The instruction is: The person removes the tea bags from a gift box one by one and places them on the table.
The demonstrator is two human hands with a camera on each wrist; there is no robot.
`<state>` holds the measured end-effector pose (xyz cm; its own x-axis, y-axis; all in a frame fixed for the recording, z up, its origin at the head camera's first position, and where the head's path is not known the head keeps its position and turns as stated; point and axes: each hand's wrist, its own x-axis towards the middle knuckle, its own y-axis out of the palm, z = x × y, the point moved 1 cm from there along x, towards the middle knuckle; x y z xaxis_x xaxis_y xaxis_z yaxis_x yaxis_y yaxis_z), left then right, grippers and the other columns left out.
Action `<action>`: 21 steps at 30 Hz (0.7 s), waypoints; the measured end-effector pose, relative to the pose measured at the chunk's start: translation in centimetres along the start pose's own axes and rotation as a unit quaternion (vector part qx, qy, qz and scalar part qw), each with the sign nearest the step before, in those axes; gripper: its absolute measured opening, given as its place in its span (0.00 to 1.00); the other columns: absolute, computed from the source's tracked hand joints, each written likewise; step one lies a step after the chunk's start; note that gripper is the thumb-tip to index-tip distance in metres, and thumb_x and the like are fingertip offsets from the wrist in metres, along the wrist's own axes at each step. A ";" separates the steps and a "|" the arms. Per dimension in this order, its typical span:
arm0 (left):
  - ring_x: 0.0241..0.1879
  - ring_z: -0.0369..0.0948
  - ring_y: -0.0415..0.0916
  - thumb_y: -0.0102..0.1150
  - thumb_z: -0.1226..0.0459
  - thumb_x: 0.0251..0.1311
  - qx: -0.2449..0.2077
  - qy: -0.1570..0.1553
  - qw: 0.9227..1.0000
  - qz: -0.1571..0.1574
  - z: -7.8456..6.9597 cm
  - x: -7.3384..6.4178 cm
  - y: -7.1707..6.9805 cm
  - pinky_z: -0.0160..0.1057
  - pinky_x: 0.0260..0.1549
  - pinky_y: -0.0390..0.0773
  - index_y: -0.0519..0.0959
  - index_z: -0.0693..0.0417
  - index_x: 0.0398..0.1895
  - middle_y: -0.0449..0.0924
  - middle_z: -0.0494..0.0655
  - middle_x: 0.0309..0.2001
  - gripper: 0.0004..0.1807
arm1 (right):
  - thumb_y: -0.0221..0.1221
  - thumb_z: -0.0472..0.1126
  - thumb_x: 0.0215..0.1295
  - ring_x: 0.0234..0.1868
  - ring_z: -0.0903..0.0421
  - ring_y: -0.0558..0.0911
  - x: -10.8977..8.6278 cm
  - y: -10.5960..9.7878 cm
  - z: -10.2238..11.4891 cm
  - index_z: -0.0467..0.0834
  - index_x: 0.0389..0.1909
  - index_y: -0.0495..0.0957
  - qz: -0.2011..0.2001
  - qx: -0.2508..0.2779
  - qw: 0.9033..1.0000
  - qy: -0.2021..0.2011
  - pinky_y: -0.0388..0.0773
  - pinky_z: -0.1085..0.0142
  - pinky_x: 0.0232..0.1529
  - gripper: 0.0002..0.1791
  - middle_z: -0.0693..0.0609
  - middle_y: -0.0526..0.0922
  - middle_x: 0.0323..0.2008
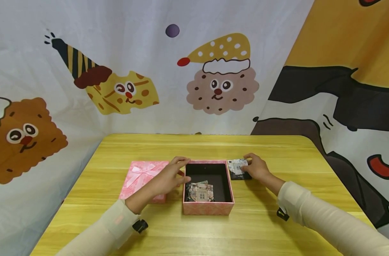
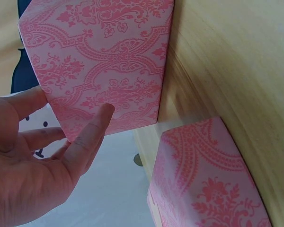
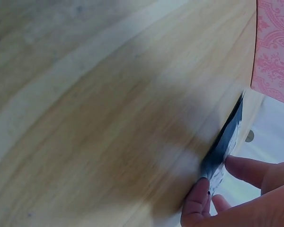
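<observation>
My left hand (image 1: 170,176) holds the left wall of a pink patterned box (image 1: 208,208) in the head view. In the left wrist view its thumb is at the rim, and a finger lies along the outer wall. Inside the black-lined box, several small printed packets (image 1: 202,192) are gathered at the near left corner. To the right of the box, my right hand (image 1: 257,168) pinches the right edge of a flat black-and-white printed packet (image 1: 236,167). That packet (image 3: 223,146) appears tilted in the right wrist view, with thumb and fingers at its edge.
Left of the box lies a pink lid (image 1: 133,177) with a ribbon bow, partly hidden by the left forearm. Everything stands on a wooden table (image 1: 194,231). Behind the table hangs a cloth (image 1: 133,35) printed with cartoon figures.
</observation>
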<state>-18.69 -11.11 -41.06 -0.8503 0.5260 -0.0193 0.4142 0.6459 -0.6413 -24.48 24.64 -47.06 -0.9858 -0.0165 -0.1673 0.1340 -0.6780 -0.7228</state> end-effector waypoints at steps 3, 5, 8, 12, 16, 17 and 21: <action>0.55 0.54 0.79 0.64 0.64 0.70 0.004 -0.002 1.000 -0.002 0.0 0.0 0.0 0.36 0.41 0.84 0.60 0.63 0.79 0.59 0.59 0.75 0.38 | 0.66 0.35 0.66 0.46 0.40 0.83 -0.1 -0.1 -0.1 0.30 0.65 0.69 0.002 0.001 1.000 0.001 0.81 0.54 0.40 0.29 0.27 0.80 0.54; 0.55 0.53 0.80 0.64 0.64 0.70 0.006 -0.004 1.000 -0.003 0.0 0.0 0.0 0.36 0.42 0.84 0.61 0.63 0.79 0.59 0.59 0.75 0.38 | 0.66 0.35 0.66 0.46 0.40 0.83 -0.1 -0.1 -0.1 0.30 0.65 0.69 0.002 0.000 1.000 0.002 0.80 0.54 0.39 0.29 0.27 0.80 0.54; 0.55 0.53 0.80 0.64 0.65 0.70 0.006 -0.005 1.000 -0.003 0.0 0.0 0.1 0.37 0.43 0.84 0.61 0.63 0.79 0.59 0.59 0.75 0.38 | 0.66 0.36 0.66 0.45 0.41 0.81 -0.2 -0.2 -0.1 0.30 0.64 0.69 0.002 0.000 1.000 0.005 0.80 0.54 0.40 0.29 0.28 0.79 0.54; 0.55 0.53 0.80 0.64 0.65 0.70 0.010 -0.005 1.000 -0.004 0.0 0.1 0.1 0.38 0.44 0.84 0.61 0.63 0.79 0.59 0.59 0.75 0.37 | 0.67 0.37 0.66 0.45 0.41 0.80 -0.4 -0.3 0.0 0.30 0.64 0.69 0.003 0.009 1.000 0.013 0.79 0.54 0.42 0.30 0.29 0.78 0.53; 0.55 0.52 0.80 0.64 0.65 0.70 0.012 -0.007 1.000 -0.004 0.0 0.1 0.1 0.39 0.45 0.84 0.61 0.62 0.79 0.59 0.58 0.75 0.37 | 0.66 0.38 0.67 0.47 0.41 0.80 -0.7 -0.5 0.1 0.30 0.65 0.69 0.003 0.020 1.000 0.018 0.79 0.53 0.43 0.30 0.31 0.78 0.53; 0.55 0.52 0.80 0.64 0.65 0.70 0.012 -0.008 1.000 -0.004 0.0 0.1 0.1 0.38 0.45 0.84 0.61 0.62 0.79 0.59 0.58 0.75 0.37 | 0.65 0.38 0.67 0.47 0.41 0.80 -0.7 -0.6 0.1 0.30 0.65 0.68 0.003 0.023 1.000 0.019 0.79 0.53 0.43 0.30 0.31 0.78 0.53; 0.55 0.53 0.80 0.64 0.65 0.70 0.007 -0.011 1.000 -0.004 0.0 0.1 0.1 0.38 0.44 0.84 0.60 0.61 0.79 0.59 0.58 0.75 0.38 | 0.63 0.38 0.70 0.45 0.43 0.80 -0.9 -1.0 0.1 0.30 0.67 0.67 0.006 0.045 0.999 0.019 0.79 0.56 0.39 0.29 0.32 0.78 0.52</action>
<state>-18.71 -10.99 -41.12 -0.8604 0.5087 -0.0318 0.4034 0.6415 -0.6525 -23.71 25.20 -46.11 -0.9792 0.0018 -0.2027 0.1347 -0.7414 -0.6575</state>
